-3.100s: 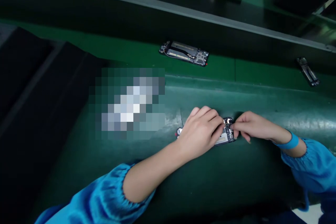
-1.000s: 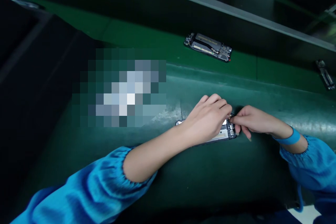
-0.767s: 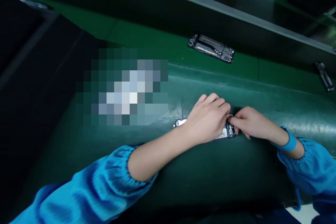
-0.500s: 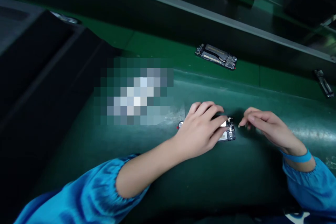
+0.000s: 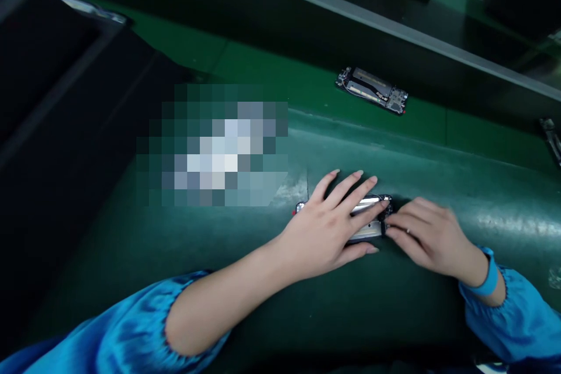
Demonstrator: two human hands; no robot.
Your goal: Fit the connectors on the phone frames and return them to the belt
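An opened phone with its inner parts bare (image 5: 367,231) lies on the green mat under my left hand (image 5: 322,225). That hand rests across it with fingers spread, the index fingertip near the phone's right end and the thumb along its near edge. My right hand (image 5: 427,236) is at the same right end, thumb and forefinger brought together in a pinch against the phone's circuit parts. What lies between those fingertips is too small to make out. Much of the phone's middle and left is hidden beneath my left hand.
Another opened phone (image 5: 371,91) lies on the green strip (image 5: 302,79) farther back, and a similar one (image 5: 551,137) is at the right edge. Dark bulky shapes (image 5: 79,87) fill the left side. A pixelated patch (image 5: 219,152) hides something on the mat.
My right hand has moved left and closed its fingertips at the phone's right end. My left hand's fingers have stretched out and spread. The view has shifted slightly.
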